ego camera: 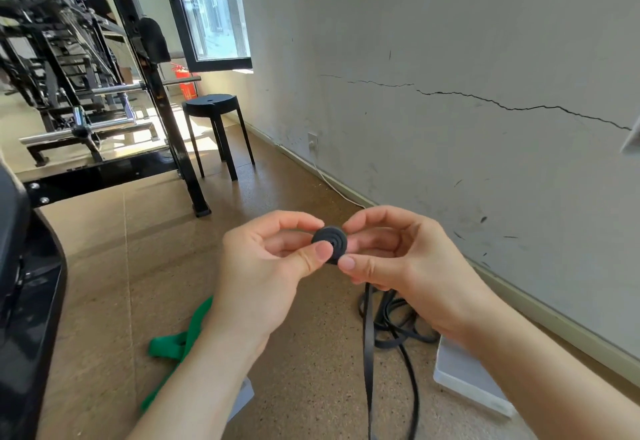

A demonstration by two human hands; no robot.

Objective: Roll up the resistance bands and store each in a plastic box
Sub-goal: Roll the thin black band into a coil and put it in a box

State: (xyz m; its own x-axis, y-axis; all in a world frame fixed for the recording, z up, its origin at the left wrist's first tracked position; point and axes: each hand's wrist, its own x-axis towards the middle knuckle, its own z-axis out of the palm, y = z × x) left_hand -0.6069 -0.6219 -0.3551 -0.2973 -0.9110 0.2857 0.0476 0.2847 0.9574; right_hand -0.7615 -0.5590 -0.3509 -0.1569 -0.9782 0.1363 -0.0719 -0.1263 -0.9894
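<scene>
A black resistance band [367, 335] is partly wound into a small tight coil [330, 241] held up in front of me. My left hand [263, 266] pinches the coil from the left with thumb and fingers. My right hand [398, 259] pinches it from the right. The band's loose tail hangs down from the coil and lies in loops on the floor. A green resistance band [176, 339] lies unrolled on the floor, partly behind my left forearm. A clear plastic box [464, 374] sits on the floor at the right, partly hidden by my right forearm.
A pale box corner [244, 396] shows beneath my left forearm. A black stool [216, 107] stands by the wall ahead, with gym racks [86, 76] at the left. A dark machine edge [27, 301] fills the left side. The wall and skirting [519, 284] run along the right.
</scene>
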